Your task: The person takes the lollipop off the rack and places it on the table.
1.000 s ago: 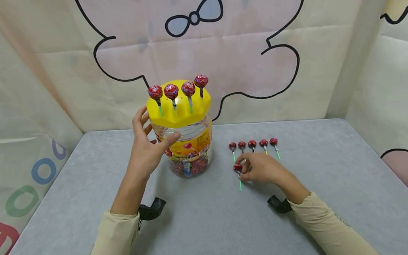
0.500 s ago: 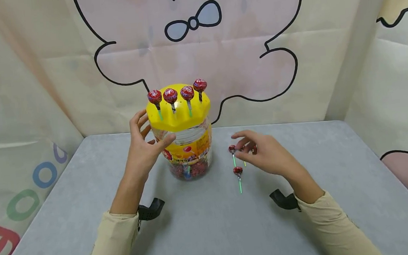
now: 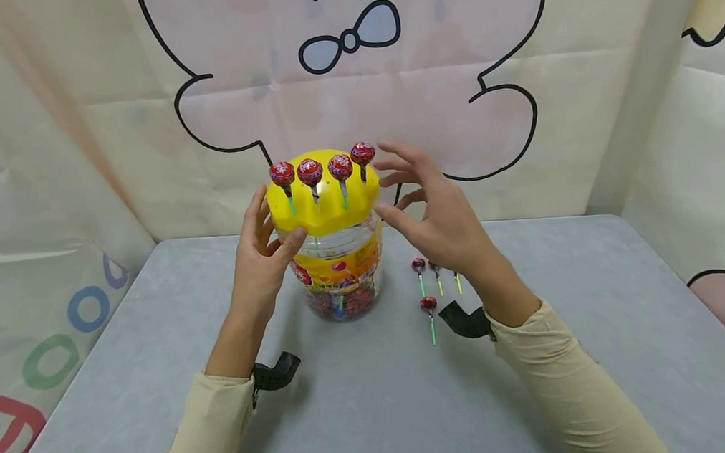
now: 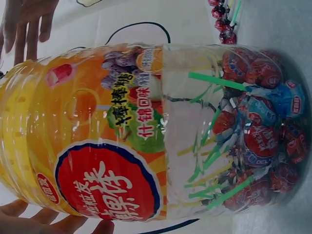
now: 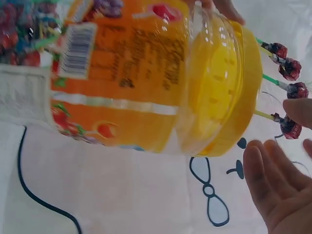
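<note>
In the head view, my left hand (image 3: 255, 273) grips the left side of a clear jar (image 3: 340, 264), thumb on its front. Several red-wrapped lollipops (image 3: 310, 173) stand upright in its yellow lid (image 3: 323, 220). My right hand (image 3: 441, 223) is raised at the lid's right, fingers spread and holding nothing. The right wrist view shows this hand (image 5: 282, 192) below a lollipop (image 5: 291, 127) on the lid (image 5: 246, 92); contact cannot be told. The left wrist view shows wrapped lollipops (image 4: 261, 139) inside the jar (image 4: 109, 183), with my left fingers (image 4: 51, 225) at its edge.
A row of lollipops (image 3: 418, 265) lies on the grey table (image 3: 365, 399) right of the jar, partly hidden by my right arm. One more lollipop (image 3: 428, 304) lies in front of the row. A printed curtain (image 3: 417, 114) hangs behind the table.
My right hand has let go of the front lollipop on the table, passed over the row and risen to the lid's right side. My left hand has stayed on the jar.
</note>
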Demonstrator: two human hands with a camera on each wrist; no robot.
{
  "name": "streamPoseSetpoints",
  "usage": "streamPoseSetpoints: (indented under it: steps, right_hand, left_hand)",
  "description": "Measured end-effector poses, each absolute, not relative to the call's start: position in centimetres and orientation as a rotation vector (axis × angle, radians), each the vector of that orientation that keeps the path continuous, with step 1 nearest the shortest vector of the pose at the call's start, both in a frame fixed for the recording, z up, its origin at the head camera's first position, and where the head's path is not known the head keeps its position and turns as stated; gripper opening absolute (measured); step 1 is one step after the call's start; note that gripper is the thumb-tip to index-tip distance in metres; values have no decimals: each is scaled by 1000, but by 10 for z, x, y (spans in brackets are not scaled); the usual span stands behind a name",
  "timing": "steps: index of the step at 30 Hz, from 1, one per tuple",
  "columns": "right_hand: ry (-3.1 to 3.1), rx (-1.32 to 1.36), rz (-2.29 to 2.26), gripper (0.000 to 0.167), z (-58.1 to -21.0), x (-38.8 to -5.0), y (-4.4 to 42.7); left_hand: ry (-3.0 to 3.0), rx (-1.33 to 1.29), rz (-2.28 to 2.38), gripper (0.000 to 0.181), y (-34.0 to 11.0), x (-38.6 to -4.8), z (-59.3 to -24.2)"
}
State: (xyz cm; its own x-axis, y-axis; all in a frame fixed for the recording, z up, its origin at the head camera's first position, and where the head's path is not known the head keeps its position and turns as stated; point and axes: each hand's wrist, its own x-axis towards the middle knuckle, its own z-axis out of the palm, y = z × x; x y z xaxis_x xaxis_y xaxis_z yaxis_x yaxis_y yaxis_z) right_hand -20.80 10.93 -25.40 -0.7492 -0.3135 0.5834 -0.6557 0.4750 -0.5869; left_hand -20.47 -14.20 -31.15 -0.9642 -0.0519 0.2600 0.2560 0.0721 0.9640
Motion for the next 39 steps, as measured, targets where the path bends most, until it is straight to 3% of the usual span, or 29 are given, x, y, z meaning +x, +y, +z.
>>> streamPoseSetpoints:
  steps: [29, 39]
  right_hand:
    - [-2238, 830, 1166, 55, -250, -254, 97]
    - [-2230, 876, 1100, 54, -245, -255, 96]
  left_hand:
    - [-2116, 34, -1855, 86, -120, -183, -300]
    - [-2148, 24, -1804, 87, -121, -187, -305]
